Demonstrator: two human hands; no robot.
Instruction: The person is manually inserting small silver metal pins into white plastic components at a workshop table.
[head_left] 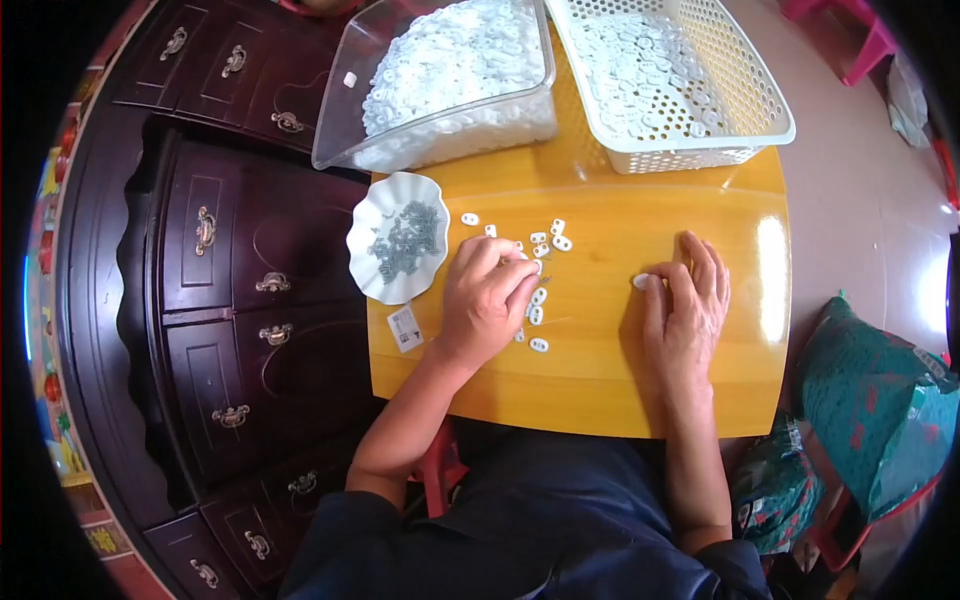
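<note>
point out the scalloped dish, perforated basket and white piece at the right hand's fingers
Scalloped dish [358, 232], head view: bare left side
Perforated basket [727, 62], head view: right wall
White piece [640, 282], head view: visible middle

Left hand [487, 300] partly hiding white piece [538, 267], bin [347, 110] and basket [738, 78] cut off above

The table [590, 390] looks glossy wood, the white pieces [539, 345] smooth plastic

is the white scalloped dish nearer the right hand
No, the white scalloped dish lies near the left hand, far from the right hand.
</note>
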